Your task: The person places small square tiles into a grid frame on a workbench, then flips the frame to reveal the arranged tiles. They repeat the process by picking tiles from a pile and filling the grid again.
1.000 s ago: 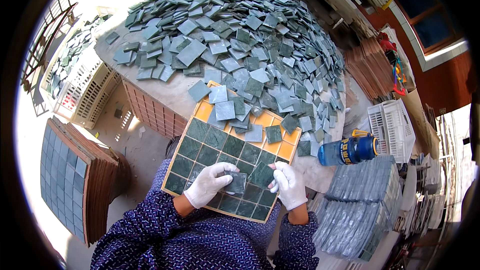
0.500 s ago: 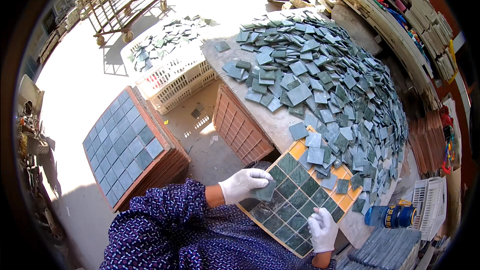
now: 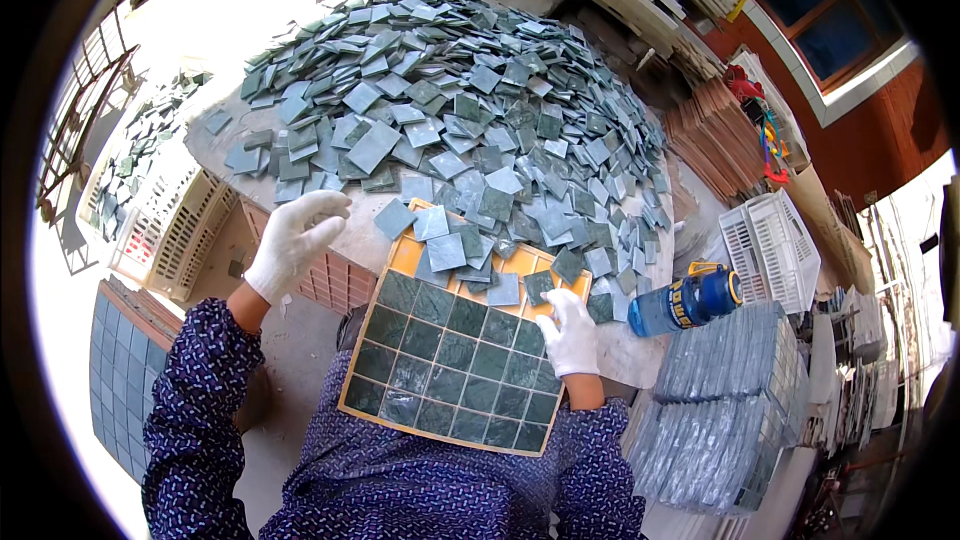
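An orange-rimmed tray rests against my lap, tilted slightly, with green marbled square tiles in neat rows across it. My left hand, in a white glove, is raised above and left of the tray, its fingers loosely bent and apart around nothing. My right hand, also gloved, is at the tray's upper right edge. Its thumb and forefinger are apart, the fingertips close to a dark green tile; whether they touch it is unclear. Beneath several loose tiles lies a second orange tray, just beyond the first.
A large heap of loose tiles covers the table. To the right are a blue bottle, wrapped tile stacks and a white basket. Leftward stand a white crate of tiles and a stack of brown tile trays.
My left hand has let go of its tile and moved up and left. My right hand has shifted to the tray's upper right edge. The view has turned rightward.
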Action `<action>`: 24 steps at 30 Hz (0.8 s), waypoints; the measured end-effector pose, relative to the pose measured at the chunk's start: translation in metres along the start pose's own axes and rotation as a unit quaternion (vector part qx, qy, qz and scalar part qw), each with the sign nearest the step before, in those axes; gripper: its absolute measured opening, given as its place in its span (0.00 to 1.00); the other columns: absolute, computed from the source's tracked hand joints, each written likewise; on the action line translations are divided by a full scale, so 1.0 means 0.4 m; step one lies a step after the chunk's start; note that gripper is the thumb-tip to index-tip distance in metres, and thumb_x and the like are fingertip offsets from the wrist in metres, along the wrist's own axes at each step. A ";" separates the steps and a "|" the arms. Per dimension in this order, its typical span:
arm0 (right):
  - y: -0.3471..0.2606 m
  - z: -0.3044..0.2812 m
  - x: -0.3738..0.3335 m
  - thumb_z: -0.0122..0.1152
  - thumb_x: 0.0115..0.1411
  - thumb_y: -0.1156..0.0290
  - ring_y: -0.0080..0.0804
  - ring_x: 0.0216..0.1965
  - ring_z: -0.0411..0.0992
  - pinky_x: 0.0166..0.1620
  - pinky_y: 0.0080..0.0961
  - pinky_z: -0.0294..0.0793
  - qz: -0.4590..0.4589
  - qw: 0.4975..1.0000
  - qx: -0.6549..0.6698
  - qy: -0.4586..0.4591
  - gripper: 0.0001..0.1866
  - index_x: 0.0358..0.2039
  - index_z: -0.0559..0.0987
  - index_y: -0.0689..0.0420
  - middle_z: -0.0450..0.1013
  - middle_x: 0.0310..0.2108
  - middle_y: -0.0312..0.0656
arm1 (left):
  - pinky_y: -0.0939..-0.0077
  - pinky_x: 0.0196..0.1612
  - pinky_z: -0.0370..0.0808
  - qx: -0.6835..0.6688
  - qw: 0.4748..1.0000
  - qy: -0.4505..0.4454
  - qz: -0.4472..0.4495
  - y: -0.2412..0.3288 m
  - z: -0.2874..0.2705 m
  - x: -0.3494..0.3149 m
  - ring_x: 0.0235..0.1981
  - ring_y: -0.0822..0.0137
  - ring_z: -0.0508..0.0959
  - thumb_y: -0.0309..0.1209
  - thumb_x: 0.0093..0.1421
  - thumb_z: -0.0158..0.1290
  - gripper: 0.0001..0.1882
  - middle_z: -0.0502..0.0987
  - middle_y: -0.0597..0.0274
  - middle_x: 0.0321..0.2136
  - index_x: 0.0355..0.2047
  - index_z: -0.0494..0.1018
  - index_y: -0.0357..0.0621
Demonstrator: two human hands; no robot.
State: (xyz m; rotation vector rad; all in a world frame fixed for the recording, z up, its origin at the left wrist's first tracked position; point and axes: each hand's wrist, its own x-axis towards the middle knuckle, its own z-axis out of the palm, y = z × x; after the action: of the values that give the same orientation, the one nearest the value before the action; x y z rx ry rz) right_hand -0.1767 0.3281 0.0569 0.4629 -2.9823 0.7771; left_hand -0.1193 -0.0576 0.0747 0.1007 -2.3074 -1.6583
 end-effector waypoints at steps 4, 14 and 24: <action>0.054 -0.016 0.072 0.66 0.50 0.69 0.43 0.50 0.69 0.50 0.37 0.72 -0.122 0.980 -0.145 -0.063 0.26 0.51 0.73 0.48 0.65 0.55 0.38 | 0.66 0.48 0.72 0.167 0.955 -0.136 0.202 0.067 0.325 -0.038 0.44 0.57 0.75 0.31 0.50 0.59 0.20 0.77 0.55 0.39 0.45 0.73 0.41; 0.144 -0.063 0.082 0.61 0.55 0.66 0.43 0.36 0.75 0.37 0.37 0.74 -0.141 0.989 0.001 0.050 0.13 0.40 0.76 0.53 0.75 0.36 0.41 | 0.64 0.49 0.65 0.365 0.875 -0.157 0.276 0.039 0.535 0.014 0.45 0.60 0.71 0.34 0.43 0.62 0.26 0.75 0.61 0.38 0.44 0.69 0.44; 0.264 -0.043 -0.027 0.65 0.51 0.66 0.44 0.45 0.72 0.45 0.35 0.73 -0.160 0.983 0.017 0.088 0.19 0.44 0.75 0.56 0.71 0.47 0.45 | 0.63 0.52 0.68 0.303 0.899 -0.176 0.262 0.054 0.636 0.007 0.50 0.54 0.70 0.37 0.45 0.62 0.33 0.71 0.56 0.48 0.51 0.66 0.42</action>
State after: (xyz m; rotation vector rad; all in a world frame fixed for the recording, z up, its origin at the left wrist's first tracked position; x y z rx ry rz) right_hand -0.1979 0.4272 0.0209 0.8043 -2.6423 0.7897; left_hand -0.1903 0.1819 0.0216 -0.6813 -2.7028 -0.7053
